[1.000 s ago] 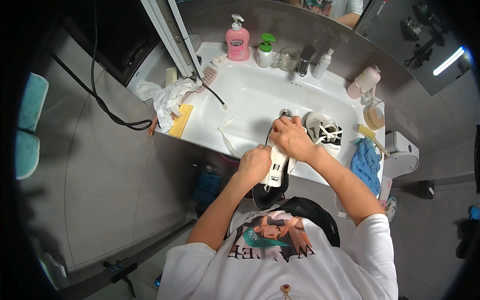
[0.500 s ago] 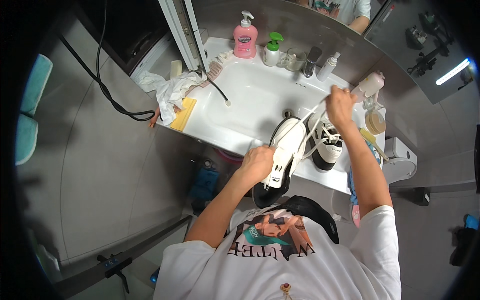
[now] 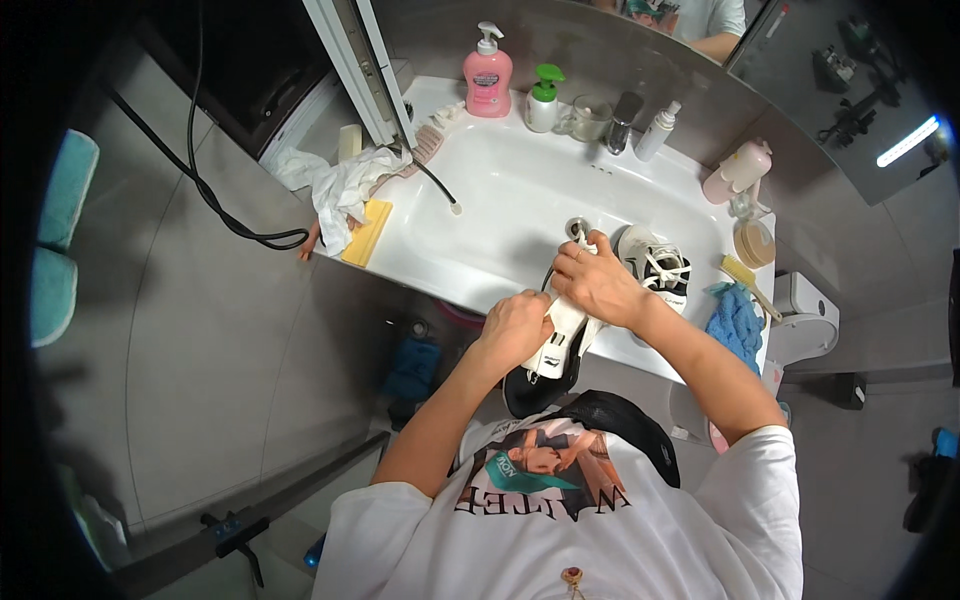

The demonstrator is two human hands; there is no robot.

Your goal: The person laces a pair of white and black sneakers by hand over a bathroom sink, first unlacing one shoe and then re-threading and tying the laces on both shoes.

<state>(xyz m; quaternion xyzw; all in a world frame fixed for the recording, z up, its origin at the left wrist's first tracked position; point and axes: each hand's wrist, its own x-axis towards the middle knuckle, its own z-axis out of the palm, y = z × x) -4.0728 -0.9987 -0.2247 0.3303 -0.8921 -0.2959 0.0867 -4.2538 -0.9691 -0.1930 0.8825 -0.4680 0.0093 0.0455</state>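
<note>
the white porcelain washbasin (image 3: 500,190) fills the middle of the view, with a pink pump soap bottle (image 3: 487,78) and a smaller green-topped white pump bottle (image 3: 543,100) on its back ledge. a crumpled white cloth (image 3: 335,185) and a flat yellow sponge (image 3: 366,232) lie on its left rim, and a blue rag (image 3: 735,320) on its right rim. a second white-and-black sneaker (image 3: 655,268) with white laces rests inside the basin at the right.

both forearms come up from the lower edge and meet over the basin's front rim. the left hand (image 3: 513,328) is wrapped tight around the middle of a white-and-black sneaker (image 3: 550,360), whose heel hangs out past the rim toward the person. the right hand (image 3: 597,282) lies curled over the shoe's front, fingers pinched together on it near the drain.

half a second ago the right arm was stretched out to the right, drawing a white lace up and away from the shoe; now that hand is back down on the sneaker, close beside the left.
</note>
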